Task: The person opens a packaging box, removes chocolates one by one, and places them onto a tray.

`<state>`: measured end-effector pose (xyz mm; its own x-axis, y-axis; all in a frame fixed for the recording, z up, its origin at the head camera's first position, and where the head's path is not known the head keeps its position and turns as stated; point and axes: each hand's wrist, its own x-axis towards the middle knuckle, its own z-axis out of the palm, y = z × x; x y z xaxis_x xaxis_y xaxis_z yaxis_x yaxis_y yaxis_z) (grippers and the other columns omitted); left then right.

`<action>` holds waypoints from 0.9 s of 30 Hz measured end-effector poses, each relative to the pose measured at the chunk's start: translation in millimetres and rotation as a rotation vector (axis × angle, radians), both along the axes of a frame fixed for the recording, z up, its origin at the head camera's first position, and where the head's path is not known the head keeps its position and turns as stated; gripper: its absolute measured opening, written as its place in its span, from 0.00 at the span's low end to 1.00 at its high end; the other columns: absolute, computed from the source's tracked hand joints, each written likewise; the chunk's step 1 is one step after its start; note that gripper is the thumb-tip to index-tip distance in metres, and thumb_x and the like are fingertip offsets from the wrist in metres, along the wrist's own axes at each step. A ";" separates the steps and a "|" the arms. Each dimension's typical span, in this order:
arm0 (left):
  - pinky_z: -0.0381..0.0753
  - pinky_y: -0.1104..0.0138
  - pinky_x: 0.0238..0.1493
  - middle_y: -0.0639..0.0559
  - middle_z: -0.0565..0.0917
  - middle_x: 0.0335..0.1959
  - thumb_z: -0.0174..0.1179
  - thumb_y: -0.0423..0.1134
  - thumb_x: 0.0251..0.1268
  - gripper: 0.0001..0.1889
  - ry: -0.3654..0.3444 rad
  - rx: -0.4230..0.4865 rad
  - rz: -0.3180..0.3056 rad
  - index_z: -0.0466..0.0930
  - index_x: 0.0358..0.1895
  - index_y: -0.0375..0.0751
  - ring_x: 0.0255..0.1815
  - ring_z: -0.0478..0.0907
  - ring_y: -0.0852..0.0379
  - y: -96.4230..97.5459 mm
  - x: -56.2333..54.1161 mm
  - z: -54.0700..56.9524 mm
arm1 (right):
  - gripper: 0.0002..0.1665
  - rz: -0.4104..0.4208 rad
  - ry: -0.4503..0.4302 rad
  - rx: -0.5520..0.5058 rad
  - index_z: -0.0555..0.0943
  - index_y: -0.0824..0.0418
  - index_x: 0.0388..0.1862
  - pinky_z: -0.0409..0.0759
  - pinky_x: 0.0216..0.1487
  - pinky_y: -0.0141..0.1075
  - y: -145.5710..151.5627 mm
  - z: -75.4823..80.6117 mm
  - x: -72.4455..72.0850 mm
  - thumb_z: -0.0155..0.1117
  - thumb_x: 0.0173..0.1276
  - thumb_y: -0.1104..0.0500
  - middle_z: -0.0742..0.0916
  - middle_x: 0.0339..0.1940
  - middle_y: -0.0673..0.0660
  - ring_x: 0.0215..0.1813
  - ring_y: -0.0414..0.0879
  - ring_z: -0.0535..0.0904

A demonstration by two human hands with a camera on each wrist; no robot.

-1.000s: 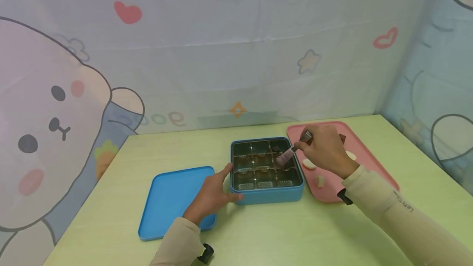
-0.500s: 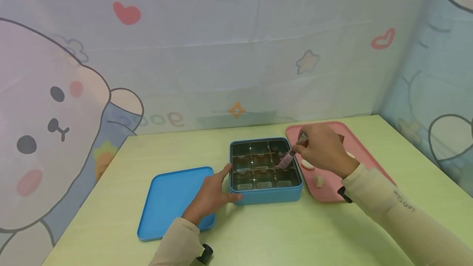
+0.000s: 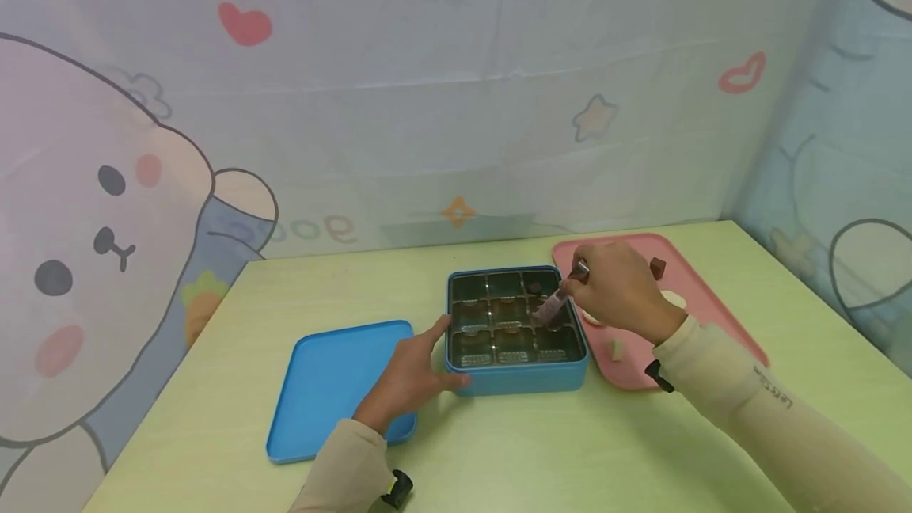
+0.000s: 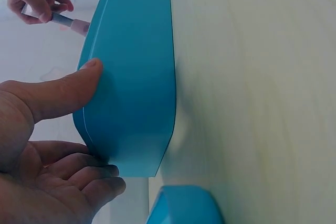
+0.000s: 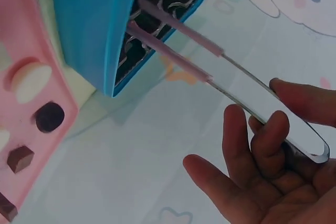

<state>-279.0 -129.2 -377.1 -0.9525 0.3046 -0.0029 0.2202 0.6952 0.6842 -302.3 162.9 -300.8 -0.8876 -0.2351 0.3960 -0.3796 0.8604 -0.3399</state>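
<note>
A blue box (image 3: 516,380) with a clear insert of small compartments stands mid-table. My left hand (image 3: 409,374) holds its near left corner, thumb on the front wall and fingers round the side; the left wrist view shows the thumb on the blue wall (image 4: 134,77). My right hand (image 3: 620,291) pinches metal tongs (image 3: 552,305) with pink tips, thumb on one arm and fingers on the other. In the right wrist view the tongs' tips (image 5: 173,56) stand apart and reach into the insert; their ends are hard to make out. A dark piece (image 3: 533,288) sits in the far right compartment.
Right of the box lies a pink tray (image 3: 641,374), bearing a brown chocolate-like cube (image 3: 657,267), a white round piece (image 3: 673,300) and a small pale piece (image 3: 617,350), among others. A flat blue lid (image 3: 335,390) rests on the left. A printed cloth (image 3: 427,125) hangs behind the table.
My right hand has shifted slightly left with the tongs, and more of the brown cube shows behind it. The tongs' tips stay inside the box. My left hand keeps its place.
</note>
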 end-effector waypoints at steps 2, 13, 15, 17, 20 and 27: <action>0.72 0.39 0.68 0.39 0.64 0.78 0.75 0.42 0.57 0.49 -0.002 0.001 0.002 0.56 0.80 0.42 0.79 0.59 0.33 0.0 0.8 0.1 | 0.07 0.004 -0.005 -0.034 0.84 0.65 0.31 0.62 0.19 0.29 1.8 0.5 -0.1 0.69 0.64 0.60 0.88 0.24 0.57 0.21 0.44 0.78; 0.72 0.39 0.68 0.38 0.63 0.79 0.75 0.42 0.57 0.50 0.000 0.000 0.008 0.55 0.80 0.43 0.78 0.60 0.33 -0.5 0.2 0.4 | 0.09 -0.010 0.077 -0.050 0.82 0.65 0.30 0.70 0.23 0.34 7.3 10.2 4.0 0.68 0.65 0.59 0.89 0.25 0.60 0.21 0.45 0.78; 0.73 0.40 0.68 0.38 0.64 0.78 0.75 0.42 0.57 0.50 0.000 -0.004 0.009 0.55 0.80 0.42 0.78 0.61 0.33 -0.7 0.0 0.2 | 0.09 -0.005 0.056 -0.017 0.83 0.66 0.31 0.69 0.20 0.32 4.6 11.7 4.5 0.67 0.65 0.60 0.89 0.25 0.60 0.19 0.44 0.77; 0.73 0.40 0.68 0.38 0.64 0.78 0.75 0.42 0.57 0.50 0.001 -0.009 0.009 0.55 0.80 0.42 0.78 0.61 0.33 -1.0 -0.1 -0.1 | 0.09 -0.002 0.036 0.010 0.83 0.67 0.32 0.67 0.18 0.31 1.7 13.0 4.8 0.66 0.65 0.60 0.89 0.24 0.59 0.17 0.42 0.75; 0.73 0.40 0.68 0.37 0.64 0.78 0.74 0.43 0.58 0.49 -0.001 -0.014 0.006 0.55 0.80 0.42 0.78 0.61 0.33 -0.8 -0.3 -0.4 | 0.11 -0.013 0.014 0.049 0.81 0.65 0.25 0.59 0.15 0.29 -1.9 15.5 4.5 0.64 0.65 0.61 0.82 0.16 0.55 0.14 0.39 0.67; 0.72 0.40 0.69 0.38 0.64 0.78 0.74 0.42 0.58 0.49 0.008 -0.011 0.001 0.55 0.80 0.42 0.78 0.60 0.33 0.3 -1.5 -0.2 | 0.34 -0.077 -0.077 0.090 0.59 0.51 0.05 0.38 0.24 0.32 -5.9 11.3 1.4 0.65 0.67 0.53 0.54 0.08 0.43 0.18 0.38 0.43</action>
<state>-280.5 -128.9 -377.3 -0.9528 0.3035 0.0018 0.2252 0.7030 0.6746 -300.9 157.0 -289.5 -0.9313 -0.1965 0.3067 -0.2870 0.9144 -0.2856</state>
